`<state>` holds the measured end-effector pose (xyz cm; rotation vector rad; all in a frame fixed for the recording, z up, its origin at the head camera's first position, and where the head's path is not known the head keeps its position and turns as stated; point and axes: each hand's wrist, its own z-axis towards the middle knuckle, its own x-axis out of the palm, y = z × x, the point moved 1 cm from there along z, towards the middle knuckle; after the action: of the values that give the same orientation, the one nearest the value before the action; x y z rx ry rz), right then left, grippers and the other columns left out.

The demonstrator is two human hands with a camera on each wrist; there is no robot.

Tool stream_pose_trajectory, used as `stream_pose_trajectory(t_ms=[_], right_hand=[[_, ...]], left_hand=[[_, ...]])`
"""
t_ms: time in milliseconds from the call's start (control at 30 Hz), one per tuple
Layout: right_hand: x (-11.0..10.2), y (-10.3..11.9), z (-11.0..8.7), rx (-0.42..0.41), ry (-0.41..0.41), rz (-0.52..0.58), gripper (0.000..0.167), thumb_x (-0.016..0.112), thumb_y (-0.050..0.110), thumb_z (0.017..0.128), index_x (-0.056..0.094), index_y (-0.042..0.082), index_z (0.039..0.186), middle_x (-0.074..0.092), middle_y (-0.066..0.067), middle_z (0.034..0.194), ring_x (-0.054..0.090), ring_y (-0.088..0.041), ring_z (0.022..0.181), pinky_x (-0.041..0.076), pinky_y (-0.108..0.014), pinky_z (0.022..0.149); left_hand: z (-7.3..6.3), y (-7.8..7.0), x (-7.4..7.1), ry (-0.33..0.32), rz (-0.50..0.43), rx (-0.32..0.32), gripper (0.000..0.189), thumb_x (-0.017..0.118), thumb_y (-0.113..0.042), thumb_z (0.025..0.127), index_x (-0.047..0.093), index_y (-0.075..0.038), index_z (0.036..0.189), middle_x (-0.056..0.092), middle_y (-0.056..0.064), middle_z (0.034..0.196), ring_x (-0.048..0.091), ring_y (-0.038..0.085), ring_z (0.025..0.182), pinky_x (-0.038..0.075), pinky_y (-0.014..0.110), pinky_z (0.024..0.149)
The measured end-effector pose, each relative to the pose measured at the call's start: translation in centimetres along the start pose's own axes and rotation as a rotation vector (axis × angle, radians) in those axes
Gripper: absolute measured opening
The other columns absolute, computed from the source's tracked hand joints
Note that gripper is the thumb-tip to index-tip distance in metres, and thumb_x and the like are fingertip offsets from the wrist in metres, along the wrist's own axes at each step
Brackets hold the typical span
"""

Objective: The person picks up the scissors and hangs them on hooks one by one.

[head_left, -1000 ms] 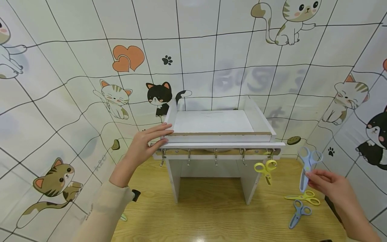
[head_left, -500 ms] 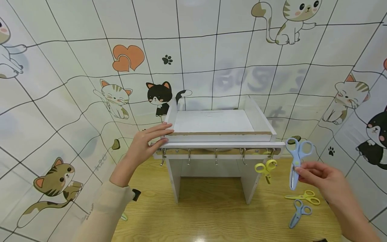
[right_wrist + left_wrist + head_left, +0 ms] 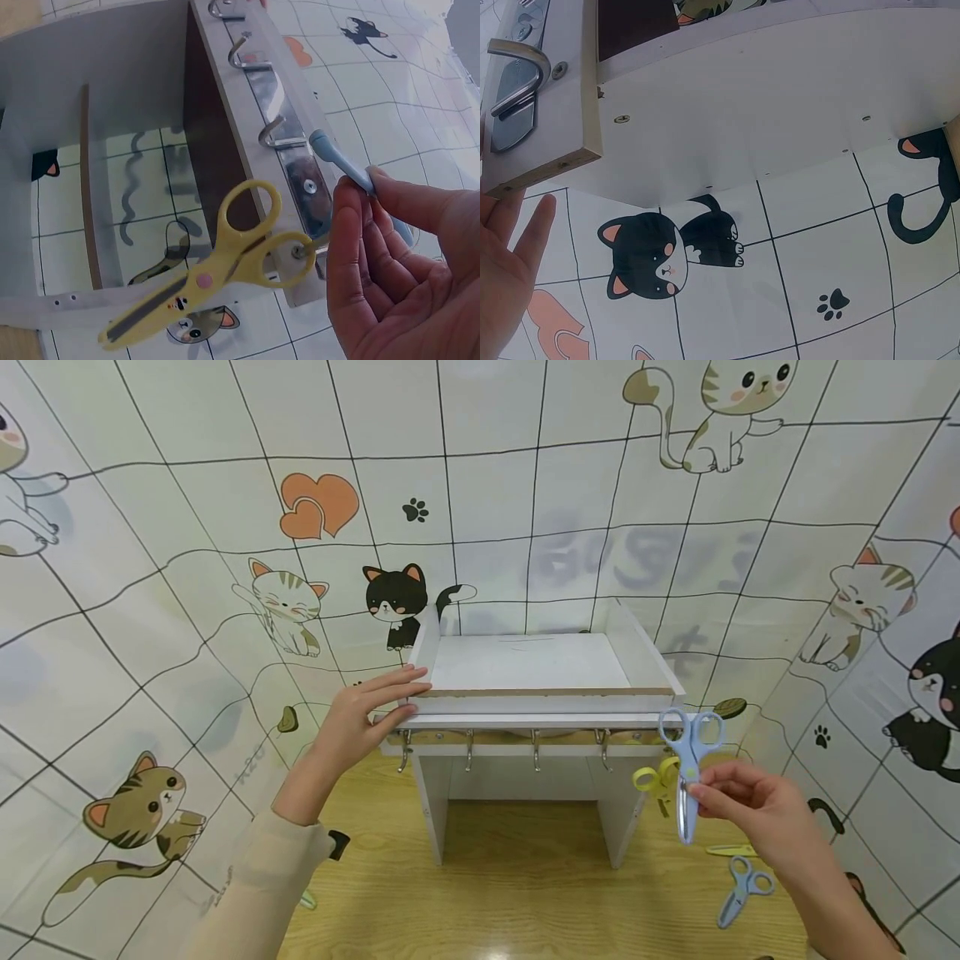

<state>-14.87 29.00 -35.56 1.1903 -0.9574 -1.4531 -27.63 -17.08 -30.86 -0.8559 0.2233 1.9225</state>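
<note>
One shelf (image 3: 540, 702): left grip (image 3: 358, 717), fingers straight, touching left edge (image 3: 425, 652); right grip (image 3: 752, 803) pinches blue scissors (image 3: 689, 762).

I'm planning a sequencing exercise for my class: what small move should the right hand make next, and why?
Probably shift the blue scissors left toward the bare hook beside the hanging yellow scissors. The right hand pinches them toward the blades, leaving the handles up and free, and that hook bears nothing.
</note>
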Motion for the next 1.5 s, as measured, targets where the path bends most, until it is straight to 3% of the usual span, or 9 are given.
stream_pose_trajectory(t_ms=[167,333,467,800,1233,1500], right_hand=[[1.9,-0.1,-0.1,-0.078,0.046,-0.071,0.012,0.065,-0.003,0.093,0.068,0.009,0.093,0.072,0.012,0.083,0.069,-0.005,0.073,0.058,-0.021,0.068],[3.6,-0.5,0.1,-0.189,0.11,-0.075,0.013,0.065,-0.008,0.091,0.066,0.004,0.092,0.072,0.011,0.083,0.069,-0.005,0.071,0.058,-0.021,0.067],[4.7,-0.8,0.1,-0.225,0.146,-0.091,0.011,0.065,-0.009,0.09,0.065,0.002,0.092,0.071,0.013,0.083,0.069,-0.004,0.071,0.059,-0.022,0.066],[6.2,-1.5,0.0,-0.183,0.175,-0.175,0.005,0.069,0.001,0.091,0.065,0.001,0.093,0.069,0.012,0.084,0.069,-0.006,0.072,0.06,-0.025,0.067],[7.1,-2.8,0.2,-0.121,0.174,-0.208,0.008,0.069,0.007,0.092,0.065,0.001,0.094,0.07,0.004,0.083,0.068,-0.005,0.072,0.059,-0.024,0.066],[7.5,-4.0,0.3,-0.024,0.155,-0.247,0.013,0.07,0.013,0.093,0.065,0.001,0.096,0.07,-0.002,0.086,0.067,-0.006,0.072,0.058,-0.023,0.066]], left_hand=[[0.0,0.0,0.0,-0.001,-0.001,-0.004,0.037,0.076,-0.003,0.085,0.074,-0.013,0.12,0.067,0.007,0.133,0.06,0.027,0.129,0.05,0.031,0.104],[0.0,0.1,0.0,0.001,-0.002,-0.005,0.038,0.076,-0.003,0.085,0.073,-0.013,0.121,0.067,0.007,0.133,0.06,0.027,0.129,0.048,0.026,0.106],[0.0,0.1,0.0,0.003,-0.002,-0.006,0.038,0.076,-0.003,0.085,0.073,-0.013,0.121,0.067,0.007,0.134,0.06,0.027,0.129,0.049,0.027,0.105],[0.0,0.1,0.1,-0.006,-0.015,-0.003,0.038,0.076,-0.002,0.084,0.073,-0.013,0.121,0.067,0.008,0.133,0.06,0.028,0.129,0.044,0.018,0.109],[-0.1,0.2,0.1,-0.008,-0.006,0.005,0.039,0.076,-0.002,0.083,0.073,-0.013,0.121,0.067,0.007,0.133,0.06,0.026,0.129,0.049,0.026,0.104],[0.0,0.2,0.1,-0.011,-0.017,0.008,0.039,0.077,-0.002,0.083,0.073,-0.013,0.121,0.067,0.008,0.133,0.06,0.027,0.129,0.046,0.023,0.108]])
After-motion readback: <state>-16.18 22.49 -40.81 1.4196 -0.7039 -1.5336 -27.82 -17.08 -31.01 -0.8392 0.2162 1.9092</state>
